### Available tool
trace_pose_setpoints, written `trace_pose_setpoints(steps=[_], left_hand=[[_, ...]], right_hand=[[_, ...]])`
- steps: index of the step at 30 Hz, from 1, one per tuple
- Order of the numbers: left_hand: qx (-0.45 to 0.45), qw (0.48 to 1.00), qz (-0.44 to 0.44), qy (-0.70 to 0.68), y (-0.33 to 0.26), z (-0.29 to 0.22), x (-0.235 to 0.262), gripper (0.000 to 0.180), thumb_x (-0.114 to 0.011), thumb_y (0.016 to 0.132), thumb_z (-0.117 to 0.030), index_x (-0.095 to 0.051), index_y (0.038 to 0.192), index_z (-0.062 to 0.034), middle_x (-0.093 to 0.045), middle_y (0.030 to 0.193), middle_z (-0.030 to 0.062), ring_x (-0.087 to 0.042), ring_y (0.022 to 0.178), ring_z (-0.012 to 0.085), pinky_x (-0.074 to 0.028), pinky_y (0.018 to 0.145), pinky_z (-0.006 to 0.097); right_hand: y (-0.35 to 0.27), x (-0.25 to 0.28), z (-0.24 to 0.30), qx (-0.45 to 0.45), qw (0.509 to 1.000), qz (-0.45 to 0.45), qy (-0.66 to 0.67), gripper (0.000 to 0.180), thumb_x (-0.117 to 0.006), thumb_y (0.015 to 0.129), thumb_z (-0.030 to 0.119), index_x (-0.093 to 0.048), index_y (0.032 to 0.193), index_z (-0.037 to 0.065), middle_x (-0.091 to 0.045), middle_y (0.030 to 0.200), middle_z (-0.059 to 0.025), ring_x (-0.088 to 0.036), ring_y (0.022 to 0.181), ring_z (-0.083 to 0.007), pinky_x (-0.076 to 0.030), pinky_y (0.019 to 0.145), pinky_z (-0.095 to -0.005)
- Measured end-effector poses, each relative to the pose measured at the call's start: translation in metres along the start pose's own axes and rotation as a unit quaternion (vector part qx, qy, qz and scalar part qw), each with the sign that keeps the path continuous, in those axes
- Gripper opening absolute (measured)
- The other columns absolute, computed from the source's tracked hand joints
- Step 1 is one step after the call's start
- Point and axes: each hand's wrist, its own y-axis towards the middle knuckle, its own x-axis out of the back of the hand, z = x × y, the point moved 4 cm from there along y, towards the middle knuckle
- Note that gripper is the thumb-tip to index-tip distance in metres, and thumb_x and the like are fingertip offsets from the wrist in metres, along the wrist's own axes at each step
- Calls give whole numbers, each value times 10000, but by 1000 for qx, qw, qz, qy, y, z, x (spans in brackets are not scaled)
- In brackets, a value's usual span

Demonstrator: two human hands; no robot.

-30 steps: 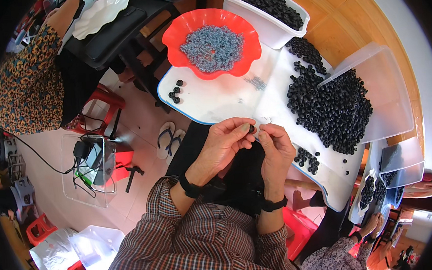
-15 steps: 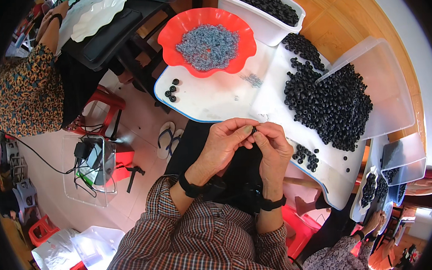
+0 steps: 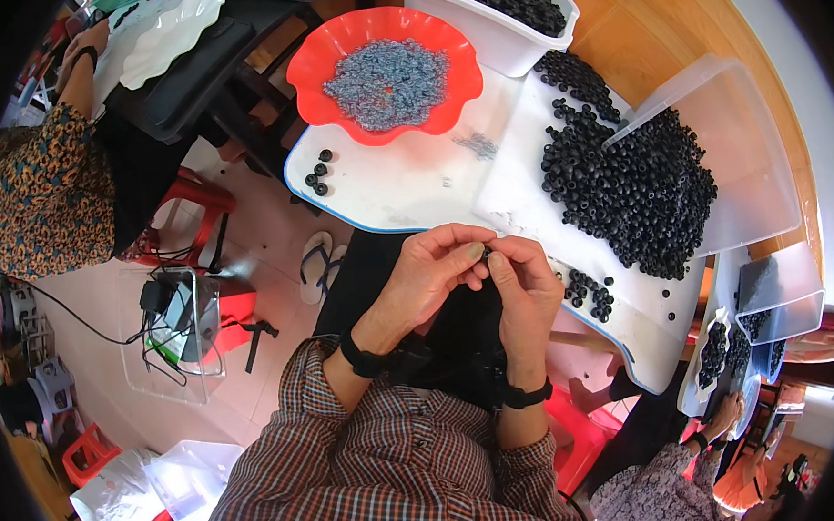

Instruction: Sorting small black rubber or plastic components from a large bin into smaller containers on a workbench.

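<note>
Both hands, left hand (image 3: 432,274) and right hand (image 3: 524,287), are pinching a tiny black ring (image 3: 484,253) between clamped fingertips; light, hard, probably slippery, best gripped by its rim.

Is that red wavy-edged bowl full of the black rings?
No, the red bowl holds a heap of small grey-blue pieces; the black rings lie piled on the white tray beside it.

Bright even daylight, soft shadows, sharp centre; strong fisheye bending, black vignette at rim.
</note>
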Motion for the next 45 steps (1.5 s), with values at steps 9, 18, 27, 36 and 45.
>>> trace_pose_setpoints(steps=[9,18,27,36,45], left_hand=[[7,999,-1,32,1,0,-2,217,-570,945,-37,-623,1142,37,-662,947,106,-610,741,107,-524,666,215],[8,1000,-2,21,5,2,3,211,-574,945,-46,-631,1121,56,-665,956,122,-603,736,109,-510,643,210],[6,1000,-4,25,5,2,3,211,-571,947,-47,-630,1122,55,-668,962,121,-603,741,105,-504,642,211],[14,998,3,55,1,4,-6,211,-565,950,-48,-630,1125,51,-668,961,111,-609,748,102,-521,662,212],[1,994,17,108,-4,8,-13,203,-573,954,-77,-649,1110,30,-673,891,66,-616,711,87,-530,668,209]], right_hand=[[-9,39,2,40,975,-161,-149,127,-643,852,-33,-645,976,-4,-582,909,-46,-529,675,-71,-438,593,-196],[-9,77,10,101,836,-189,-505,102,-645,825,8,-669,923,14,-604,866,-101,-572,624,-188,-465,566,-310],[-12,75,5,32,788,-160,-594,128,-655,839,119,-671,948,53,-581,921,-95,-623,755,-271,-506,652,-373],[-15,52,9,-47,941,-123,-312,110,-612,881,-1,-643,987,-8,-625,891,-99,-635,688,-164,-490,584,-277],[-15,19,15,42,964,-46,-260,164,-583,897,-42,-645,1046,-8,-619,895,-67,-611,727,-109,-480,598,-222]])
